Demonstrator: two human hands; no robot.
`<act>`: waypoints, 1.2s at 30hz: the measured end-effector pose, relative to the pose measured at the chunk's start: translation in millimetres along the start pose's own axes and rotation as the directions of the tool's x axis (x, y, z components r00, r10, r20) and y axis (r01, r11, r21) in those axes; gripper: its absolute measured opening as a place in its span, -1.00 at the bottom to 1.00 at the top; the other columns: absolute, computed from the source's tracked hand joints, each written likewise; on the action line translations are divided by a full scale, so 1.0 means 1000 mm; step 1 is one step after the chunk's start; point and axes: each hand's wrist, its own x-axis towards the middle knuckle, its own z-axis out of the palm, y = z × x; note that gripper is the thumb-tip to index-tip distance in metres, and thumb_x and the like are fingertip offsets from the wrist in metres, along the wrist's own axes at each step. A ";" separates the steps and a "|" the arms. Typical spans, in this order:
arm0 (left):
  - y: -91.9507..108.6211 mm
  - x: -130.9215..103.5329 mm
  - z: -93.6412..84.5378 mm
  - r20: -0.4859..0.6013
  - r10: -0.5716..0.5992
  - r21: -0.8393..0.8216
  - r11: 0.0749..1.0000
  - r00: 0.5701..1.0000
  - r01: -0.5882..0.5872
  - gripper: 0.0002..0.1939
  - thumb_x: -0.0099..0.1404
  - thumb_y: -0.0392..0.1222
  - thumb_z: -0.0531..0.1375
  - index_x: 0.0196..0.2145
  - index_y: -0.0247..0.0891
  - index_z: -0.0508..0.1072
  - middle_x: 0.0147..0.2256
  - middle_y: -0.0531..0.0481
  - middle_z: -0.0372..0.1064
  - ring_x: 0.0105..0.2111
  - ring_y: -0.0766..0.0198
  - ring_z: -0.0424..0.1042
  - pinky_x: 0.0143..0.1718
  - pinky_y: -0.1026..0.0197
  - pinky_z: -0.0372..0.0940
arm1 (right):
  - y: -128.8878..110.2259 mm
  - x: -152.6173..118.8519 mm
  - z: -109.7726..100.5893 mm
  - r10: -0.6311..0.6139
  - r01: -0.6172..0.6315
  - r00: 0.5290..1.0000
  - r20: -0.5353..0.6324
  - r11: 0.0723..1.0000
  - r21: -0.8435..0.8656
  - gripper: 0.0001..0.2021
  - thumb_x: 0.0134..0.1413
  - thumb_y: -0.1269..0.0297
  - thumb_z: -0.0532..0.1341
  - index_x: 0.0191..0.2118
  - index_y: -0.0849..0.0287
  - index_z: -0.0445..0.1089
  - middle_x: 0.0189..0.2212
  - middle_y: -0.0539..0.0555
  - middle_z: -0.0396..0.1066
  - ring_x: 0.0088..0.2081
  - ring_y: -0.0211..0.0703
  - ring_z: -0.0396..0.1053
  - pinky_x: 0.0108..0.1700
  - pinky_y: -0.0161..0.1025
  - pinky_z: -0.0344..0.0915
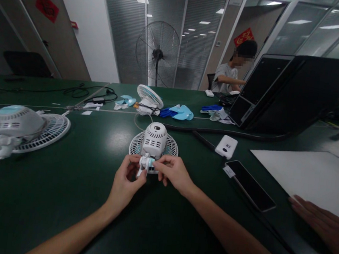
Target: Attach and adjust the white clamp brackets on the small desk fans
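Note:
A small white fan (155, 137) lies grille-down on the green table in front of me, its motor housing up and its neck joint toward me. My left hand (128, 176) pinches the white clamp joint (144, 162) at the neck from the left, thumb at its lower part. On the right side of the joint, the thumb and forefinger of my right hand (173, 171) close on a light-blue knob (150, 162). The palm side of my right hand is hidden.
Another white fan (21, 123) lies at left, a third (148, 98) behind. Blue blades (183, 112), a white box (226, 146), a phone (251, 185) and a black case (294, 91) stand around. Another person's hand (314, 217) rests by a white sheet (312, 176); a person (228, 74) sits behind.

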 end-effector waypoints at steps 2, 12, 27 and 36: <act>0.001 0.000 0.000 0.014 0.001 0.006 1.000 1.000 -0.001 -0.76 0.30 -0.17 0.30 -0.13 -0.21 0.36 -0.11 -0.06 0.38 -0.19 0.19 0.45 -0.18 0.19 0.38 | 0.000 0.001 0.000 0.153 -0.167 0.982 0.107 0.976 0.138 -0.59 0.20 -0.08 0.31 -0.33 0.26 0.48 -0.48 0.03 0.44 -0.61 -0.34 0.31 -0.69 -0.44 0.19; 0.000 -0.001 0.000 0.030 0.000 -0.004 1.000 1.000 0.000 -0.77 0.31 -0.17 0.30 -0.13 -0.20 0.36 -0.11 -0.06 0.38 -0.18 0.18 0.44 -0.17 0.17 0.38 | -0.011 -0.008 -0.007 -0.301 0.278 0.953 -0.034 0.914 -0.295 -0.82 0.24 0.14 0.32 -0.22 0.16 0.54 -0.32 0.08 0.52 -0.42 -0.23 0.46 -0.45 -0.32 0.40; 0.003 -0.001 0.001 0.022 0.001 0.027 1.000 1.000 -0.001 -0.78 0.28 -0.17 0.30 -0.17 -0.21 0.36 -0.09 -0.09 0.39 -0.19 0.16 0.46 -0.18 0.16 0.40 | -0.007 -0.005 -0.004 -0.135 0.129 0.990 -0.029 0.979 -0.160 -0.75 0.24 0.07 0.31 -0.27 0.19 0.48 -0.44 0.04 0.48 -0.53 -0.27 0.39 -0.57 -0.36 0.33; 0.000 -0.001 0.001 0.025 0.005 0.012 1.000 1.000 -0.006 -0.78 0.29 -0.19 0.30 -0.14 -0.20 0.37 -0.09 -0.07 0.39 -0.18 0.17 0.46 -0.16 0.15 0.39 | -0.008 -0.010 -0.010 -0.458 0.450 0.883 0.099 0.770 -0.451 -0.82 0.29 0.26 0.29 -0.03 0.11 0.51 -0.10 0.14 0.54 -0.17 -0.12 0.55 -0.23 -0.21 0.55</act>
